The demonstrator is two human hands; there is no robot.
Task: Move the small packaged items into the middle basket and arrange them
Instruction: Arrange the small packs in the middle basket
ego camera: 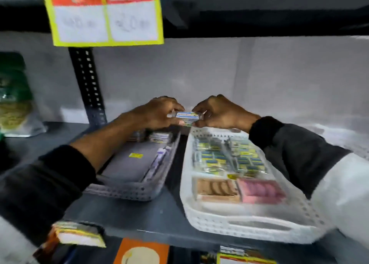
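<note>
My left hand (159,114) and my right hand (219,114) together pinch a small blue, white and yellow packet (187,117) above the gap between two baskets. The grey perforated basket (137,190) on the left is mostly bare, with a few small packets (160,137) stacked at its far end and a yellow sticker on its floor. The white perforated basket (239,221) on the right holds several rows of the same small packets (227,156), plus a brown biscuit pack (216,188) and a pink pack (261,191) at its near end.
Both baskets stand on a dark grey shelf (129,213). A black perforated upright (89,84) rises behind the grey basket. A green and yellow bag (14,96) stands far left. A yellow price sign (103,14) hangs overhead. Price tags (79,233) line the shelf front.
</note>
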